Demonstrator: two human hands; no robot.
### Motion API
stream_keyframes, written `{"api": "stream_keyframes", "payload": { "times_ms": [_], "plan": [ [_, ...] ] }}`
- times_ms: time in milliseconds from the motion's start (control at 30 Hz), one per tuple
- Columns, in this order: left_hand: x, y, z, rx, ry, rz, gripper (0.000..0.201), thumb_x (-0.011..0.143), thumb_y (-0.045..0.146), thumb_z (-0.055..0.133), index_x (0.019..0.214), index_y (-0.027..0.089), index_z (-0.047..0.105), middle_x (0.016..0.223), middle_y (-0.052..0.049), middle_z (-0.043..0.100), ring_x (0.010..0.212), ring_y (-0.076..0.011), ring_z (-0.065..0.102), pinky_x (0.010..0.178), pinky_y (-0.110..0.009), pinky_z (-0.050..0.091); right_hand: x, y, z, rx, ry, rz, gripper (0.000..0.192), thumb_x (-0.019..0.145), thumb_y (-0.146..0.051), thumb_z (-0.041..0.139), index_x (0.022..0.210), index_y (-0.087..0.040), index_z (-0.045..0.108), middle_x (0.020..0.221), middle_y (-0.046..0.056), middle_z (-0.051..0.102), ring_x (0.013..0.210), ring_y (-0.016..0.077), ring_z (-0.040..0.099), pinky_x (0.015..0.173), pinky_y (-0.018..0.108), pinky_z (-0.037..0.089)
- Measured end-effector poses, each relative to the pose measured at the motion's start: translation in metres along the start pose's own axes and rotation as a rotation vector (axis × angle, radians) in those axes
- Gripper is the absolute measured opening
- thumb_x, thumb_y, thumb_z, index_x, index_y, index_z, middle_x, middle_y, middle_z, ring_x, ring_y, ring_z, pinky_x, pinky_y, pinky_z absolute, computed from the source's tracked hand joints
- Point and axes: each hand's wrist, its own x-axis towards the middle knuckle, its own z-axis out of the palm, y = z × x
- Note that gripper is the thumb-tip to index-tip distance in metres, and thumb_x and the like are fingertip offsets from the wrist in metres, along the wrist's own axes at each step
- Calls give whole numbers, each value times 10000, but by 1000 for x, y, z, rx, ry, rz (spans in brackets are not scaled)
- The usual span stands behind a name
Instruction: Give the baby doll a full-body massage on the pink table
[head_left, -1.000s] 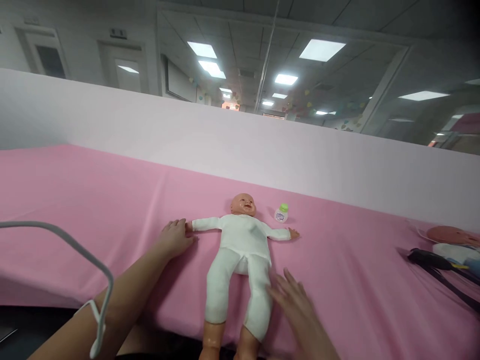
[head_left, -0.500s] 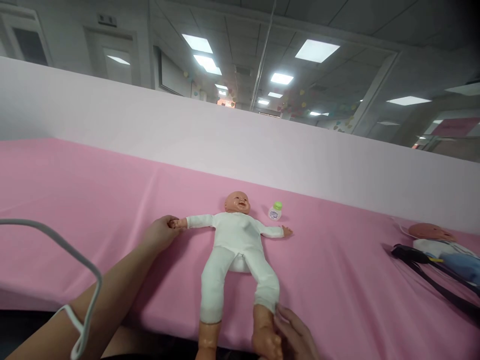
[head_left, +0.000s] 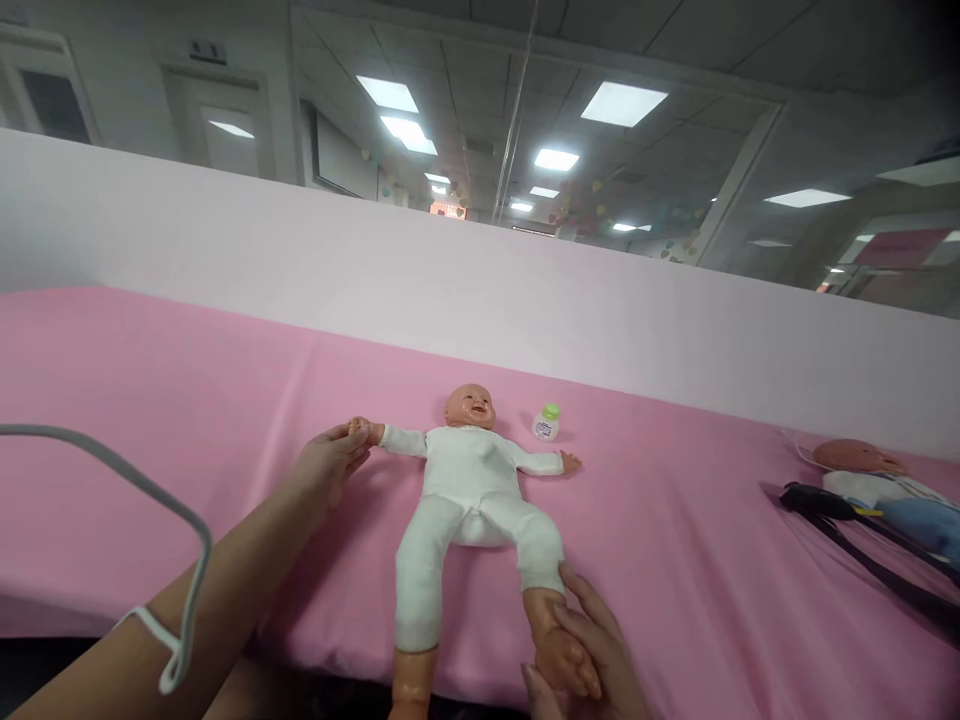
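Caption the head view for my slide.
Left hand holds the doll by its hand, right hand by its foot; bottle near its head, on pink cloth.

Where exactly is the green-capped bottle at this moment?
In the head view, the green-capped bottle is slightly right of centre, on the pink sheet, just right of the doll's head.

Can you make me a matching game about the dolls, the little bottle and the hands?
Things:
1. The left hand
2. The right hand
3. The small bottle
4. The doll in blue and white

Clues:
A. Holding a foot of the doll in the white suit
B. Lying at the far right of the picture
C. Holding a hand of the doll in the white suit
D. Green cap, near a doll's head

Right pairs: 1-C, 2-A, 3-D, 4-B
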Motion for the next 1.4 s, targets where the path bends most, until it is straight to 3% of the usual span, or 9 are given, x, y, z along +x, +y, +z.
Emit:
{"api": "stream_keyframes", "payload": {
  "times_ms": [233, 400, 600, 867, 1000, 1133, 1267, 1333, 1400],
  "plan": [
    [-22, 17, 67, -84, -84, 109, 387, 709, 379, 886, 999, 167, 743, 1084, -85, 755, 1096, -253, 687, 1015, -389, 531, 63, -20, 9, 173, -91, 114, 580, 973, -349, 633, 1521, -312, 444, 1518, 144, 532, 1108, 289, 720, 962, 525, 627],
    [-40, 6, 106, 126, -262, 278, 313, 770, 369, 789, 1022, 185, 759, 963, -39, 750, 968, -236, 693, 932, -364, 523, 103, -19, 15, 225, -243, 171, 564, 985, -409, 631, 1513, -310, 459, 1504, 108, 558, 1229, 298, 664, 1030, 519, 587],
    [-61, -4, 100, 663, -439, 456, 273, 844, 263, 666, 1096, 270, 771, 1007, -19, 777, 930, -245, 695, 822, -349, 498, 122, -26, 32, 263, -271, 188, 494, 1042, -456, 520, 1501, -280, 478, 1406, 116, 636, 1171, 260, 689, 1046, 476, 568],
    [-59, -3, 97, 809, -518, 507, 203, 836, 201, 624, 996, 249, 740, 984, -11, 753, 913, -210, 668, 793, -303, 501, 130, -12, 43, 172, -344, 183, 504, 1039, -480, 514, 1514, -313, 485, 1554, 92, 518, 1449, 304, 482, 1187, 561, 425],
    [-57, -7, 96, 725, -485, 494, 248, 857, 233, 623, 1065, 256, 757, 990, -7, 768, 901, -208, 687, 809, -311, 518, 124, -15, 40, 222, -289, 194, 625, 977, -472, 635, 1543, -290, 442, 1558, 107, 509, 1451, 321, 479, 1186, 567, 429],
    [-38, -12, 87, 497, -312, 418, 309, 858, 348, 702, 1146, 254, 766, 1107, -34, 775, 1041, -247, 691, 940, -358, 521, 102, -23, 27, 242, -232, 178, 566, 965, -431, 656, 1496, -299, 511, 1555, 117, 519, 1370, 337, 566, 1093, 539, 536],
    [-6, -9, 67, 153, -62, 257, 417, 823, 463, 767, 1177, 245, 734, 1201, -71, 743, 1140, -264, 667, 958, -375, 542, 66, -19, 9, 343, -224, 178, 406, 980, -435, 629, 1374, -339, 625, 1623, 118, 443, 963, 255, 760, 861, 444, 655],
    [7, -6, 56, 92, 36, 135, 414, 825, 489, 772, 1163, 256, 718, 1227, -88, 721, 1115, -269, 677, 894, -386, 575, 52, -11, 1, 397, -270, 194, 418, 957, -477, 654, 1357, -355, 652, 1540, 128, 550, 766, 221, 766, 726, 406, 670],
    [16, -4, 47, 64, 103, 12, 366, 848, 497, 759, 1114, 253, 699, 1213, -103, 704, 1022, -262, 703, 814, -401, 605, 41, -3, -5, 399, -353, 245, 376, 983, -475, 614, 1334, -365, 686, 1208, 106, 768, 633, 214, 752, 578, 352, 650]
  ]
}}
